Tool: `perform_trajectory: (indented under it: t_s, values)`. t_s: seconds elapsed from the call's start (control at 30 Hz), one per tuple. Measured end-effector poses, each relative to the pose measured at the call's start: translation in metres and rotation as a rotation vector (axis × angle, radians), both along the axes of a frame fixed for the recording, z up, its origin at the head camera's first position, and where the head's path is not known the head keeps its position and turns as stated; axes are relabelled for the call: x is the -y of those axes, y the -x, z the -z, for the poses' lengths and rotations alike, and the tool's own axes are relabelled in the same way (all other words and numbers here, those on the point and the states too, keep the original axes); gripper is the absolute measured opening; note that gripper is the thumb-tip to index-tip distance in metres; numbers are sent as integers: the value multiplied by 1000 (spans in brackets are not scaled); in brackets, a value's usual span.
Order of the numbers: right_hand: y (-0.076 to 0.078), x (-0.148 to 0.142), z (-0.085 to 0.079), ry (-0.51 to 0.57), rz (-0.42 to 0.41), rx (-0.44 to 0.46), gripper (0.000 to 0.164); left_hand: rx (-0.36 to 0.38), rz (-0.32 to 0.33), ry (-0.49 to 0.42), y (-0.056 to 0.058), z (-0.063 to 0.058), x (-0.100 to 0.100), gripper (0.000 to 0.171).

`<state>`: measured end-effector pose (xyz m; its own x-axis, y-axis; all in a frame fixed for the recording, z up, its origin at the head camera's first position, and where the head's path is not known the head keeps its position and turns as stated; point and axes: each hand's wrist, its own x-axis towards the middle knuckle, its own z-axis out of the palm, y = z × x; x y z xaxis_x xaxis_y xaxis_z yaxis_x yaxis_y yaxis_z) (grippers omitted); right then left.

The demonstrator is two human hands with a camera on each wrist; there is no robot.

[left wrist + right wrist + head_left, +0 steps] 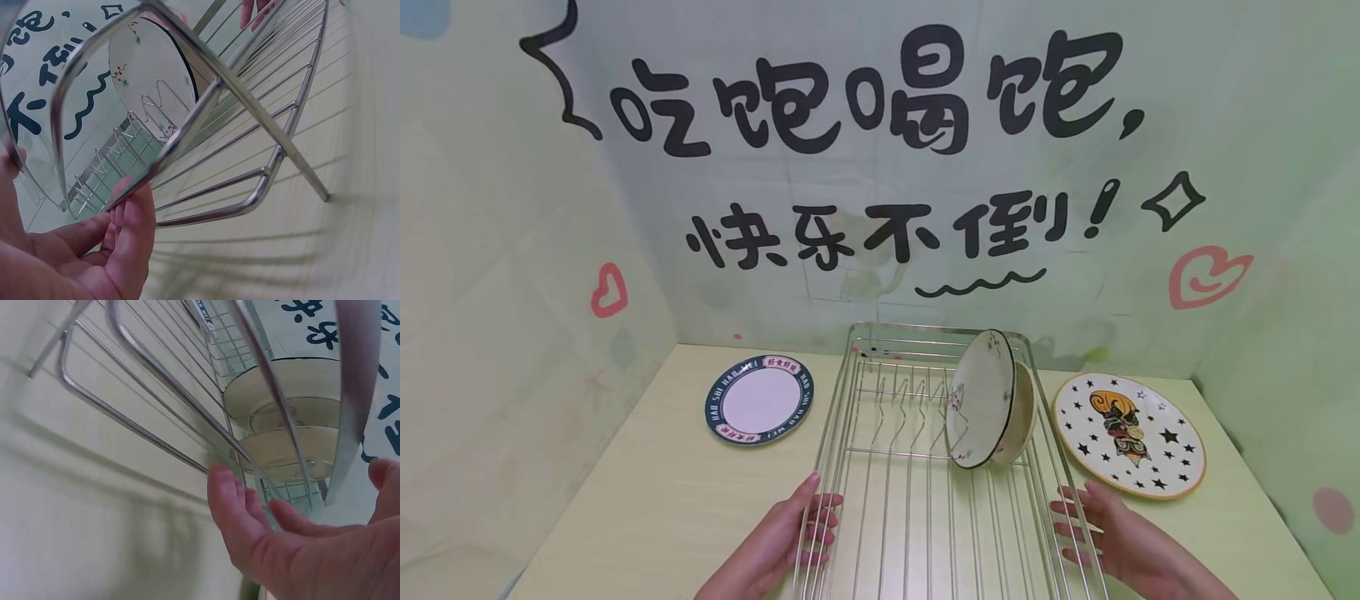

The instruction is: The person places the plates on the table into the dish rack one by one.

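Observation:
A metal wire dish rack (pixel 887 483) stands lengthwise on the table between both hands. At its left side, my left hand (pixel 790 533) has its thumb by the top rim and its fingers through the side; in the left wrist view the fingers (pixel 134 219) curl at a side wire. My right hand (pixel 1108 529) is at the right side, with its fingers loosely bent among the wires and its thumb apart from the rim. Inside, a white floral bowl with a dark rim (pixel 981 400) stands on edge, and a cream bowl (pixel 1021 417) leans behind it.
A plate with a dark blue lettered border (pixel 760 400) lies left of the rack. To the right lies a plate with a cartoon animal and stars (pixel 1131 433). A zigzag wire divider (pixel 906 408) runs across the rack's far part. Printed cloth walls (pixel 865 167) enclose the table.

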<state>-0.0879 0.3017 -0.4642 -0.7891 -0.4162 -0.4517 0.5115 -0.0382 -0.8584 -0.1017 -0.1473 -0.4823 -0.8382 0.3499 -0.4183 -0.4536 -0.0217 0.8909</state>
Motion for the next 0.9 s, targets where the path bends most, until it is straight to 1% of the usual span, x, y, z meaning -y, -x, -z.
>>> perform_trajectory:
  t_s: [0.07, 0.17, 0.33, 0.47, 0.53, 0.63, 0.73, 0.9]
  values:
    - [-1, 2, 2, 57, -37, 17, 72, 3, 0, -3, 0, 1, 0, 81]
    - [-2, 5, 4, 97, -68, 53, 67, 8, -2, -7, 0, 2, 0, 81]
    - [-2, 7, 5, 156, -86, 99, 56, 20, 1, -9, 0, 2, 0, 79]
    - [-2, 6, 7, 225, -102, 113, 47, 28, 0, -13, 0, 1, 0, 77]
    - [-2, 5, 8, 258, -112, 110, 46, 32, 0, -17, 0, 1, 0, 77]
    - [-1, 4, 9, 286, -110, 103, 46, 37, -4, -23, 0, 2, 0, 76]
    - [-1, 3, 11, 297, -97, 115, 46, 38, 1, -26, 0, 1, 1, 75]
    - [0, 3, 13, 351, -80, 159, 45, 56, 39, -46, 0, -1, 5, 72]
